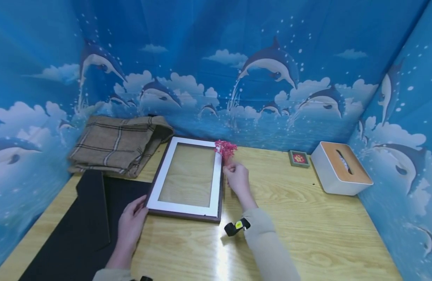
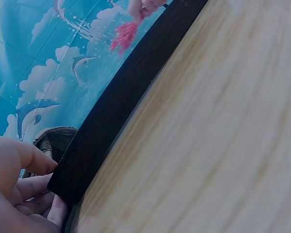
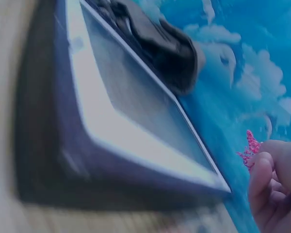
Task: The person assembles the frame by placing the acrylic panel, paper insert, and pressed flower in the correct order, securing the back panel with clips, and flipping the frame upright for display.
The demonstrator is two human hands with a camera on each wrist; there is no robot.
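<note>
A dark brown picture frame (image 1: 183, 216) with a white mat lies on the table, its window showing the wood grain through it. My left hand (image 1: 131, 222) grips the frame's near-left corner; in the left wrist view the fingers (image 2: 36, 160) sit on either side of that corner. Beyond the frame's right edge, my right hand (image 1: 237, 178) pinches the stem of a pink sprig of small dried flowers (image 1: 225, 149). The blossoms overlap the far-right corner in the head view. In the right wrist view the pink tips (image 3: 251, 149) stick out past the curled fingers.
A folded brown plaid cloth (image 1: 114, 144) lies at the back left. In front of it rests a black board (image 1: 61, 230) with a raised flap (image 1: 93, 207). To the right are a small green box with a flower motif (image 1: 299, 159) and a white tissue box with a wooden lid (image 1: 339, 169).
</note>
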